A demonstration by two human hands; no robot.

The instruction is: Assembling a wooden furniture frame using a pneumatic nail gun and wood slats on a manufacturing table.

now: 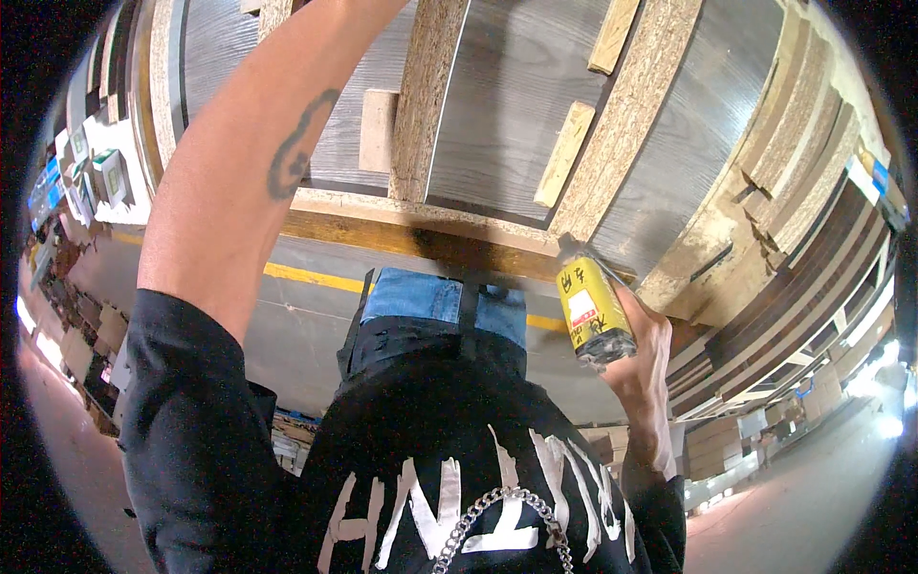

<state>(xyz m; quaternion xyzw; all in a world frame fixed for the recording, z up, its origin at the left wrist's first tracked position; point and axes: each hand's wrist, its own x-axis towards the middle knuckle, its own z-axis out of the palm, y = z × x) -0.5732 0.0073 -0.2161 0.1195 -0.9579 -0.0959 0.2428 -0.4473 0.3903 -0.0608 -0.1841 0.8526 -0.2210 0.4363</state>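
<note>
Grey panels (516,105) lie beyond the wooden beam (354,231); near its right end, the right hand (647,330) clasps a yellow tool (588,298), long axis slanting, narrow end aimed beamward and leftward; left hand unseen, grip I cannot tell.

Yellow cylinder (591,301) right of centre, black at its lower end, dark marks plus a white-and-red patch; grey wood-grain panels (492,124) across the top, speckled tan particleboard strips (626,124) over them. I see a black shirt (402,435) with white lettering, silver chain (512,493) bottom centre, blue jeans (416,295) mid-frame, yellow line (316,278) on grey floor (308,325), brown-and-pale striped stacks (765,316) far right.
</note>
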